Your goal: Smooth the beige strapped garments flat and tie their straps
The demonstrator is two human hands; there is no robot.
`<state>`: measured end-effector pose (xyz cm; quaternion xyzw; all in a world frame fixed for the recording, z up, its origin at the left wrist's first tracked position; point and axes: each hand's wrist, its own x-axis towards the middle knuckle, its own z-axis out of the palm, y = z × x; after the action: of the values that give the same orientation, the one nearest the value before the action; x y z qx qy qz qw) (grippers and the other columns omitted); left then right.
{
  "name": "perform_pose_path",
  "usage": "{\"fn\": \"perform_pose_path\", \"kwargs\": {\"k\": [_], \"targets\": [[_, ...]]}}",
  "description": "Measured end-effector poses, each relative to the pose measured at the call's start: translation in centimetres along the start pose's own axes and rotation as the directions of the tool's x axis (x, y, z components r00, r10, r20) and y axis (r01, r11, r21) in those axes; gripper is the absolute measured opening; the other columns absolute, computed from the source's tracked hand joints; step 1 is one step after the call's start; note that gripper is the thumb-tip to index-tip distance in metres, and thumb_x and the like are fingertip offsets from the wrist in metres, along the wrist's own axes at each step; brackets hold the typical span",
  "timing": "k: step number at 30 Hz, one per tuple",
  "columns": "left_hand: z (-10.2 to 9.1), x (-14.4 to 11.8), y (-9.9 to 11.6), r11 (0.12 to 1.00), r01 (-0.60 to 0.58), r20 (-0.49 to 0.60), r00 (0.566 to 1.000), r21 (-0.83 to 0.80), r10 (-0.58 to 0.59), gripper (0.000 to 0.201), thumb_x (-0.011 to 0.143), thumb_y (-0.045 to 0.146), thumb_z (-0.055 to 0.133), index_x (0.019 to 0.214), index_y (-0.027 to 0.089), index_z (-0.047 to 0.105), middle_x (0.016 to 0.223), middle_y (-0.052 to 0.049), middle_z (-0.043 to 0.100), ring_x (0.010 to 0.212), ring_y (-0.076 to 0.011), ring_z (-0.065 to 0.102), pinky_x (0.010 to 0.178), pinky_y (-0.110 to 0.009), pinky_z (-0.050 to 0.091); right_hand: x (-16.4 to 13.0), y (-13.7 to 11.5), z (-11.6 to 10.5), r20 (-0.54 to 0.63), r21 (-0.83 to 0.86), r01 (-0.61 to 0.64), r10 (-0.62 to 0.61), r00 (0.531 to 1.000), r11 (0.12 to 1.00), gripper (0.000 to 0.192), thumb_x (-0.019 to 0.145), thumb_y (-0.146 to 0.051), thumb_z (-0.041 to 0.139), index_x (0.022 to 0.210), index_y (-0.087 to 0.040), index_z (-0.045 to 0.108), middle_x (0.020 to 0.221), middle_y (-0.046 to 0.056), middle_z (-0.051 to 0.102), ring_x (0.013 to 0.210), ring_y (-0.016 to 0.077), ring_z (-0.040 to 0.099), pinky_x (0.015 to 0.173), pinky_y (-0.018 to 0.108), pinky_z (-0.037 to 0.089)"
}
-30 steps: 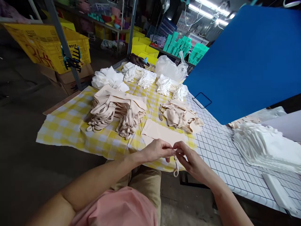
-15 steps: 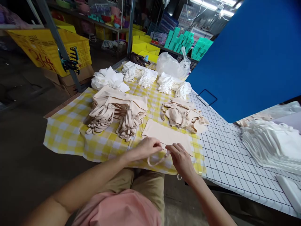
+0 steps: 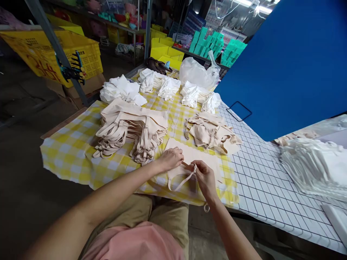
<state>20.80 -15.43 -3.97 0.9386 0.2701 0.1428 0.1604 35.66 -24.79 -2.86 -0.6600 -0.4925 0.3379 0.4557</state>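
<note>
A flat beige fabric piece with thin straps lies on the yellow-checked cloth in front of me. My left hand is closed over its near part, with a strap pinched in the fingers. A short stretch of strap runs taut from there to my right hand, whose fingertips are pinched around a small bunch of it. Below the hands, a loop of the same beige strap hangs slack over the cloth. To the left sits a stack of folded beige strapped pieces; a looser beige pile lies beyond my right hand.
White fabric bundles and a clear plastic bag stand at the back. The yellow-checked cloth hangs over the near edge. On the right are a white grid-patterned surface, a large blue panel and a white stack.
My left hand has moved slightly up and left. My right hand has turned a little and lifted its bit of strap, and a strap stretch now shows between the hands.
</note>
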Motion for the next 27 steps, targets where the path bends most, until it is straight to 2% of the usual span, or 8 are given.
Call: {"fn": "perform_pose_path", "kwargs": {"k": [4,9,14,19,27], "targets": [[0.7,0.5,-0.6,0.986,0.099,-0.043,0.993,-0.136,-0.106,0.011,0.08,0.018,0.056,0.08,0.016,0.066,0.087,-0.005,0.059,0.087,-0.0183,0.053,0.077,-0.029,0.044,1.1,0.6,0.4,-0.036,-0.152,0.028,-0.034,0.999,0.988,0.02,0.07,-0.036,0.056,0.073,-0.017,0.062,0.067,0.004,0.064,0.06,0.0161,0.054,0.052,0.025,0.042],[1.1,0.8,-0.9,0.973,0.115,-0.042,0.991,-0.201,-0.126,0.011,0.079,0.018,0.056,0.081,0.016,0.067,0.089,-0.005,0.058,0.089,-0.0185,0.051,0.077,-0.029,0.044,2.2,0.2,1.0,-0.024,-0.287,0.085,-0.096,0.995,0.954,0.02,0.071,-0.032,0.052,0.073,-0.016,0.063,0.065,0.004,0.065,0.058,0.0159,0.054,0.056,0.026,0.041],[0.6,0.7,-0.7,0.975,0.118,-0.025,0.992,-0.189,-0.125,0.011,0.079,0.018,0.055,0.077,0.016,0.066,0.089,-0.005,0.058,0.09,-0.0193,0.05,0.079,-0.03,0.043,2.7,-0.3,1.6,0.025,-0.303,0.132,-0.131,0.991,0.944,0.017,0.072,-0.029,0.051,0.072,-0.017,0.062,0.065,0.003,0.064,0.058,0.0147,0.052,0.057,0.025,0.04],[1.0,1.0,-0.9,0.974,0.128,-0.025,0.991,-0.188,-0.135,0.009,0.077,0.019,0.056,0.075,0.015,0.063,0.089,-0.005,0.058,0.089,-0.0192,0.05,0.079,-0.029,0.042,3.1,-0.1,2.1,0.046,-0.322,0.177,-0.171,0.984,0.93,0.017,0.073,-0.029,0.051,0.072,-0.016,0.062,0.067,0.004,0.063,0.058,0.0145,0.051,0.057,0.025,0.039],[1.0,1.2,-1.0,0.966,0.151,0.0,0.988,-0.211,-0.154,0.008,0.076,0.02,0.056,0.074,0.016,0.062,0.087,-0.005,0.057,0.088,-0.0191,0.049,0.077,-0.029,0.041,3.7,0.5,2.2,0.045,-0.351,0.208,-0.205,0.978,0.913,0.018,0.072,-0.029,0.05,0.071,-0.017,0.063,0.067,0.004,0.064,0.058,0.0153,0.052,0.056,0.025,0.039]]}}
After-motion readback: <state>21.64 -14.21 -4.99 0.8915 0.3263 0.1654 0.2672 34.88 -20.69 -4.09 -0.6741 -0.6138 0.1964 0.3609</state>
